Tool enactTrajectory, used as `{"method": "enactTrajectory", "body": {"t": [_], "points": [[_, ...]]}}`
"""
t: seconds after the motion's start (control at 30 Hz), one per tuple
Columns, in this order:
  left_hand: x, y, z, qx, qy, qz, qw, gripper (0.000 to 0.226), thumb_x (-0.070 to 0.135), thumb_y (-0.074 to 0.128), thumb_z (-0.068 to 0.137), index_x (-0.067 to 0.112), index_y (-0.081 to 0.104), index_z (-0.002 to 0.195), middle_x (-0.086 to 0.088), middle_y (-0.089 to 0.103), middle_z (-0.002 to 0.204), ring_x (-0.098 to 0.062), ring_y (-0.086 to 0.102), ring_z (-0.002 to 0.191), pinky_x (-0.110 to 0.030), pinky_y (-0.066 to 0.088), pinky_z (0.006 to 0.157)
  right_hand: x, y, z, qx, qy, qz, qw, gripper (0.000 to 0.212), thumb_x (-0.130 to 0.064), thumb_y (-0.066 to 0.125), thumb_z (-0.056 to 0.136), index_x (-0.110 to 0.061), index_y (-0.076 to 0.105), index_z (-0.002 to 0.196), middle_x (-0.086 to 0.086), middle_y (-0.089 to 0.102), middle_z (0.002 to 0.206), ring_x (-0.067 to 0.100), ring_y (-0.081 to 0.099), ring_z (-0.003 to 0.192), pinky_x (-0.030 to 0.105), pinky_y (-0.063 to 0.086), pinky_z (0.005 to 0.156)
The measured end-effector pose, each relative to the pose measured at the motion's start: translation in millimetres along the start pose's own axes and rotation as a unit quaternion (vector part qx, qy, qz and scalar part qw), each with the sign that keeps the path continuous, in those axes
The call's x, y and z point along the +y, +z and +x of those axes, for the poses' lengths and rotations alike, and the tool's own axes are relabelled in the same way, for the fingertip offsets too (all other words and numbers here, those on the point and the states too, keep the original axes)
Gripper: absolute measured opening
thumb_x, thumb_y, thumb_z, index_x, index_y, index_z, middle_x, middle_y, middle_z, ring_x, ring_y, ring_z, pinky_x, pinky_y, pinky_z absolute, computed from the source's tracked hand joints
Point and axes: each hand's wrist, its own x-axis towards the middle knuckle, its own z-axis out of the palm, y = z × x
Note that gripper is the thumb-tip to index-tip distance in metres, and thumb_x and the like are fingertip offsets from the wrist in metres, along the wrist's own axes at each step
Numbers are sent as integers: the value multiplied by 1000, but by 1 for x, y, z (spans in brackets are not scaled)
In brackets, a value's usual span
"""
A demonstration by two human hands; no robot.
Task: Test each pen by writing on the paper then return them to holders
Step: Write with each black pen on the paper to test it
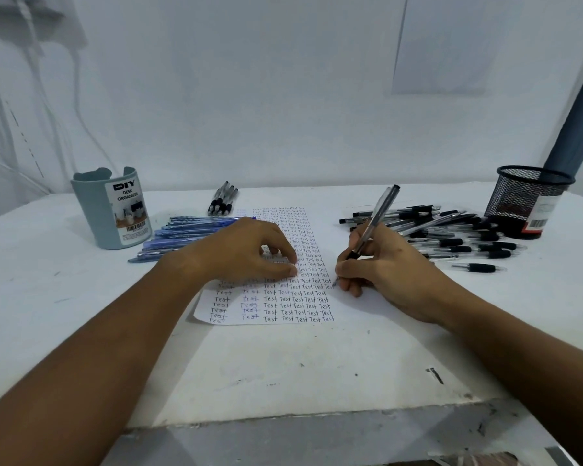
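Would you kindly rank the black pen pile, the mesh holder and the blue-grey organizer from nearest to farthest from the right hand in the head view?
From the right hand:
1. black pen pile, just beyond it on the right.
2. mesh holder, far right.
3. blue-grey organizer, far left.

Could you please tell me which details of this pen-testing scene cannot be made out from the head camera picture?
- Paper: the rows under the left hand are hidden.
- Pen tip: the right hand partly covers it, so contact is unclear.
- Grey organizer and mesh holder: their walls hide the insides.
- Far rows of writing: too small to read.
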Motion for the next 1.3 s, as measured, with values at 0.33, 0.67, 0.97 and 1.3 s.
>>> {"method": "enactTrajectory", "body": {"t": [0.33,0.67,0.97,1.3], "points": [[-1,-2,-1,50,-11,23,998,15,34,70,85,30,73,99,17,66,93,7,59,81,-18,50,75,-6,0,15,36,38,76,996,15,0,57,93,-8,45,95,20,57,76,29,57,60,36,40,51],[-7,-1,0,82,-31,62,994,19,20,64,90,24,73,107,9,69,99,5,57,78,-3,40,69,-2,-1,58,111,42,77,990,11,-11,50,101,-11,39,99,19,51,86,23,57,54,32,40,47],[-5,-1,-1,80,-36,59,994,19,22,64,90,24,72,107,9,68,99,3,58,82,-6,42,74,-2,-10,56,157,14,172,973,21,-27,42,105,-11,40,91,16,50,75,28,62,55,31,49,47],[-2,0,0,92,-32,45,994,21,30,65,90,24,71,109,10,69,99,7,58,81,-4,42,69,0,-17,53,165,-49,136,976,15,-19,61,96,-8,52,91,10,63,69,22,61,58,34,46,54]]}}
